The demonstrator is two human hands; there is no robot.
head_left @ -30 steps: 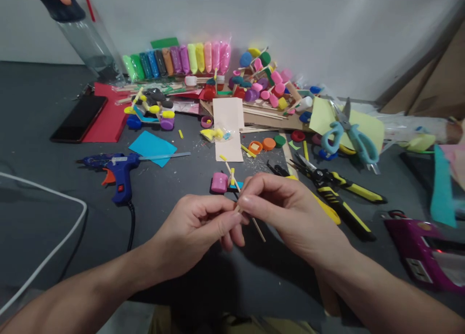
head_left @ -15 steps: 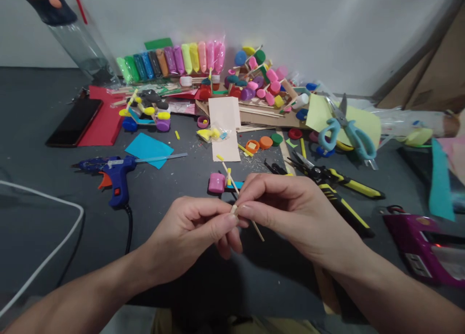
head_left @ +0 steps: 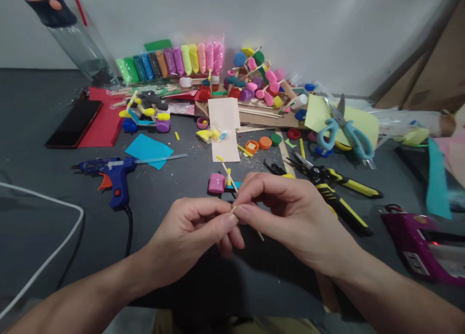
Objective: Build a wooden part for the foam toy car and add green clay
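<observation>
Thin stick (head_left: 233, 208) apparently pinched between both hands' fingers (head_left: 227, 220).

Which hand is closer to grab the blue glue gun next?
Probably the left hand: the blue glue gun lies on its side of the table, while the right hand, also pinching the thin wooden stick, sits farther away.

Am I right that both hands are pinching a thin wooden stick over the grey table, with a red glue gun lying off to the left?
Not quite: the glue gun is blue, with only an orange trigger. The head view shows the left hand and right hand pinching the thin wooden stick over the grey table.
</observation>
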